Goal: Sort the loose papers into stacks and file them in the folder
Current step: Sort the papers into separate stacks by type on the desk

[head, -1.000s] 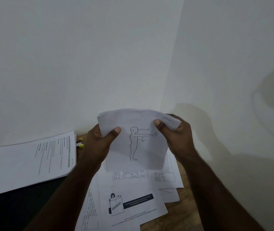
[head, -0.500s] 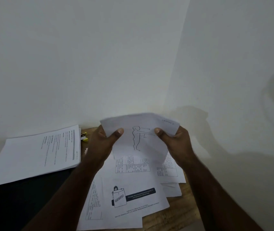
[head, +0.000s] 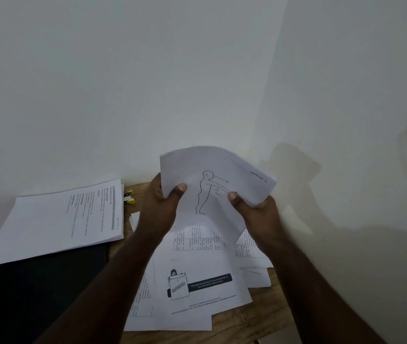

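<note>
Head view: both hands grip a sheet.

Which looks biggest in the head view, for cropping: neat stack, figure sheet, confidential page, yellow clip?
1. Neat stack
2. Figure sheet and confidential page: alike; the sheet is held nearer the camera and curled, so unranked
3. Yellow clip

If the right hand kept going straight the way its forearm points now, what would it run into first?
The right hand, gripping the figure sheet, points up and away toward the room corner. Nothing else shows in that line, so probably the white wall first, though depth to it is unclear.
</note>
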